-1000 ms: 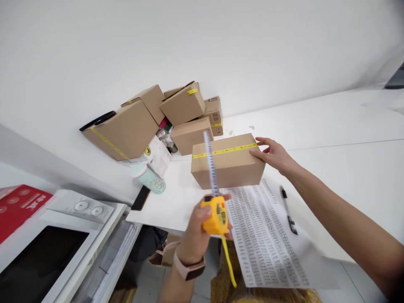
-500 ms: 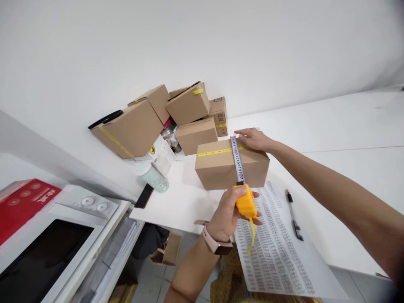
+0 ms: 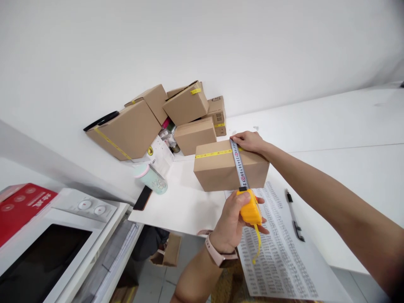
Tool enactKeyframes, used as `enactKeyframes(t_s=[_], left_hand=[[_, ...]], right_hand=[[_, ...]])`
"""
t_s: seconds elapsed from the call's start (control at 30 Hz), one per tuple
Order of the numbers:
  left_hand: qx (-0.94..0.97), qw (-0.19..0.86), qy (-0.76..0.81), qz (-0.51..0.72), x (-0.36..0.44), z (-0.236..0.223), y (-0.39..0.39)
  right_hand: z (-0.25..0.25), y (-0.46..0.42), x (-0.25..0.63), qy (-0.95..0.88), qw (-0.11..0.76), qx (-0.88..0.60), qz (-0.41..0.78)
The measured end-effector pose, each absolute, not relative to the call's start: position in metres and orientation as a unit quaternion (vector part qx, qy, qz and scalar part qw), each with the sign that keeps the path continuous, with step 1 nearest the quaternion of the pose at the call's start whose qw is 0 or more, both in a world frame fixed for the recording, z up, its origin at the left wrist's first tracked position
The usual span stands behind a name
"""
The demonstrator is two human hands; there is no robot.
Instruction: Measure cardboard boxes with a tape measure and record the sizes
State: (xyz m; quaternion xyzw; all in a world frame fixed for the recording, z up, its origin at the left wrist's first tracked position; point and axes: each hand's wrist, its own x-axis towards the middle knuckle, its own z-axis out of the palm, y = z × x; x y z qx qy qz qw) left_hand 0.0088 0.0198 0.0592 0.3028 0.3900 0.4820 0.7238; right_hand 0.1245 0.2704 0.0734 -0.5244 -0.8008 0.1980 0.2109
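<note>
My left hand [image 3: 232, 214], a pink-banded watch on its wrist, is closed around a yellow tape measure [image 3: 250, 206]. The silver blade [image 3: 239, 164] runs from the case up the near side of a brown cardboard box [image 3: 217, 176] and across its top. At the far top edge, the fingers of my right hand [image 3: 249, 141] are closed on the blade's end. That hand rests over the box's far right part and hides some of its yellow tape strip [image 3: 214, 154]. A yellow wrist strap [image 3: 258, 244] dangles from the case.
Several cardboard boxes [image 3: 126, 134] stand against the wall at the back left. A mint tumbler [image 3: 154, 181] and a black flat object [image 3: 142, 198] are on the left. Printed sheets [image 3: 277, 252] and a pen [image 3: 294, 214] lie to the right; a microwave [image 3: 47, 252] is at lower left.
My right fingers have moved left and closed on the blade's end. My left hand with the case has shifted slightly down and right, and a little more blade shows.
</note>
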Motion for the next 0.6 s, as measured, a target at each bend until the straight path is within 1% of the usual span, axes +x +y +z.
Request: enactKeyframes(t_s=[0.23,0.47,0.53,0.6], left_hand=[[0.301,0.726,0.387,0.483,0.0086,0.0586,0.0186],[0.31,0.719,0.386,0.488,0.0077,0.0566,0.0195],[0.321,0.709,0.393,0.489,0.0068,0.0571,0.0194],[0.336,0.703,0.399,0.484,0.0054,0.0582,0.0173]], right_hand=[[0.0763,0.2667,0.1247,-0.793,0.215,-0.534,0.199],[0.0703,0.2695,0.1249,-0.79,0.238,-0.527,0.205],[0.0711,0.2727,0.1259,-0.77,0.266,-0.527,0.24],[0.0796,0.2732,0.129,-0.731,0.337,-0.513,0.299]])
